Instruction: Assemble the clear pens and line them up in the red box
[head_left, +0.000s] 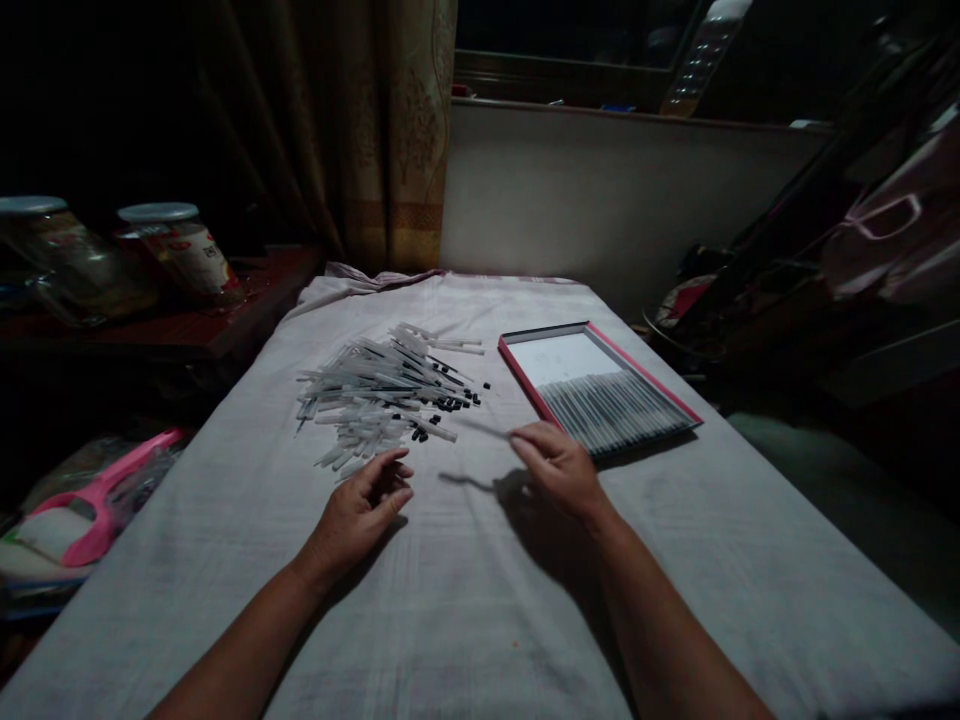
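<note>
A loose pile of thin clear pen tubes with black tips (pixel 386 395) lies on the white cloth-covered table (pixel 480 600). My left hand (pixel 360 510) rests on the cloth just below the pile, fingers loosely curled and apart, holding nothing. My right hand (pixel 559 465) is raised slightly over the cloth and pinches one thin tube (pixel 484 430) that points left toward the pile. Right beside that hand lies a flat red-rimmed tray (pixel 532 385) with a neat row of tubes (pixel 615 410) laid side by side in its near half.
Two lidded glass jars (pixel 180 250) stand on a dark wooden shelf at the left. A pink plastic object in a bag (pixel 97 495) lies lower left. A curtain (pixel 382 130) hangs behind the table. Dark clutter and bags (pixel 862 250) fill the right side.
</note>
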